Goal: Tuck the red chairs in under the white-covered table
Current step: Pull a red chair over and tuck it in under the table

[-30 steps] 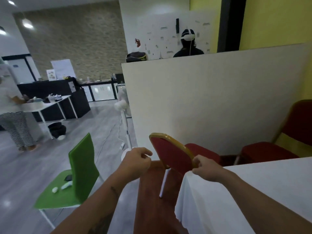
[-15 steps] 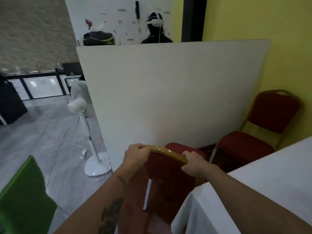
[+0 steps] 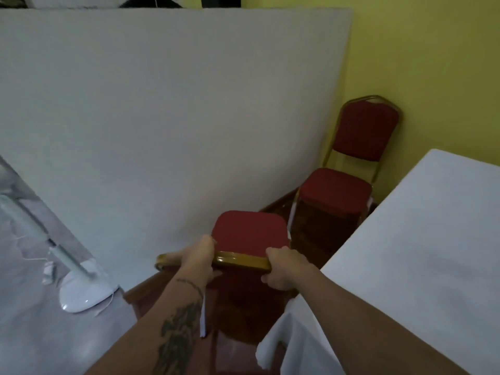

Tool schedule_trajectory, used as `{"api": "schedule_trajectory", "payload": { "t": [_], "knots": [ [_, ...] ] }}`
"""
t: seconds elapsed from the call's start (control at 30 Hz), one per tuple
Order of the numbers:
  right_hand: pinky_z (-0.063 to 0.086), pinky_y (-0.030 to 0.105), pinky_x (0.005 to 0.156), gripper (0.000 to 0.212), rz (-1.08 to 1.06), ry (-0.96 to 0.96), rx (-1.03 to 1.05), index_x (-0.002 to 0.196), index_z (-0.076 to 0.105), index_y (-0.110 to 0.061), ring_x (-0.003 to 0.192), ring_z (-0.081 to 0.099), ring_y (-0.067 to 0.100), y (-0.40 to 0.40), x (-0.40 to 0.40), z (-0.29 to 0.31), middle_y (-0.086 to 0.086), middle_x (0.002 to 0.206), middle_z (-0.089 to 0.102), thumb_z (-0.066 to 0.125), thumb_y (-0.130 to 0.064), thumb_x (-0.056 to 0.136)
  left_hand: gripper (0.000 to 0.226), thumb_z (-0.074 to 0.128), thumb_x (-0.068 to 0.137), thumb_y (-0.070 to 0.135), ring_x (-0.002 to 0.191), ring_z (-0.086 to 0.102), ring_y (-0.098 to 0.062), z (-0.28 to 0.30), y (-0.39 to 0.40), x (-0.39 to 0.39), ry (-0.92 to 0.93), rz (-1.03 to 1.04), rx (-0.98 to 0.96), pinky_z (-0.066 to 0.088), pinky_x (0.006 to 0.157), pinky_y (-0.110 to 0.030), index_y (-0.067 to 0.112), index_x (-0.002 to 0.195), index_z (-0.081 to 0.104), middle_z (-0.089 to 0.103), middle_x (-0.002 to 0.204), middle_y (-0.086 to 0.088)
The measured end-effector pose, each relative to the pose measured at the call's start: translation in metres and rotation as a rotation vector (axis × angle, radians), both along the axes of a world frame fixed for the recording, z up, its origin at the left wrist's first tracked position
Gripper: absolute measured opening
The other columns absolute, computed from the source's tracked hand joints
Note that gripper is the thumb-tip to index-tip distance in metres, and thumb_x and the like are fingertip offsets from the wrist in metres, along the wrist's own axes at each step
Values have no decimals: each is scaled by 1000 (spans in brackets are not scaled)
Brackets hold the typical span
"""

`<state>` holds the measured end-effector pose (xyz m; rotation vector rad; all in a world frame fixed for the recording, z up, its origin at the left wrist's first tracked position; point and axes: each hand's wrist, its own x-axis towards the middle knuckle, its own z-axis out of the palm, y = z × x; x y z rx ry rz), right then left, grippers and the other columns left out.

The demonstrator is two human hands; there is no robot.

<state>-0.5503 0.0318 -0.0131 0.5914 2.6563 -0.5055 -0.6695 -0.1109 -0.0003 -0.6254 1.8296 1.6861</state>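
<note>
A red chair (image 3: 250, 234) with a gold frame stands just in front of me, seat facing away, off the left corner of the white-covered table (image 3: 422, 253). My left hand (image 3: 198, 254) and my right hand (image 3: 284, 267) both grip the gold top rail of its backrest. A second red chair (image 3: 349, 169) stands further back in the corner, beside the table's far edge and against the yellow wall, facing me.
A tall white partition board (image 3: 173, 117) runs along the left of the chairs. A white standing fan's base (image 3: 86, 293) sits on the grey floor at the left. The chairs stand on dark red-brown flooring (image 3: 140, 296).
My view has turned right and tilted down. My left hand has closed on the chair's top rail beside my right hand, and I now stand over the chair's back.
</note>
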Motion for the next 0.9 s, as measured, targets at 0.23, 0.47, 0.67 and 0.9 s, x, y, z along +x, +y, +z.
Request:
{"api": "schedule_trajectory", "payload": {
  "t": [0.23, 0.47, 0.67, 0.9],
  "knots": [
    [53, 40, 79, 28, 109, 1, 88, 104, 63, -22, 95, 63, 29, 2, -29, -3, 4, 103, 64, 66, -37, 81, 103, 71, 69, 20, 114, 59, -50, -82, 1, -85, 123, 55, -416, 56, 89, -57, 17, 154, 13, 48, 140, -28],
    [50, 39, 77, 25, 178, -4, 146, 105, 62, -14, 93, 64, 31, -38, -63, 10, 9, 101, 63, 65, -29, 85, 82, 67, 81, 20, 111, 58, -38, -22, -26, -95, 211, -98, -451, 56, 93, -45, 6, 144, 16, 50, 126, -27],
    [51, 41, 76, 23, 192, -18, 103, 101, 63, -12, 96, 65, 34, -89, -94, 24, 13, 104, 64, 65, -28, 85, 100, 66, 55, 20, 86, 72, -44, -53, -53, -177, 250, -272, -433, 63, 70, -55, 32, 130, 1, 64, 109, -28],
    [56, 40, 77, 26, 137, -36, 57, 99, 67, -12, 90, 66, 34, -123, -130, 32, 12, 97, 65, 67, -34, 84, 79, 60, 90, 2, 63, 67, -37, -10, -63, -201, 334, -533, -362, 60, 42, -39, 12, 144, 4, 58, 95, -27]
  ]
}}
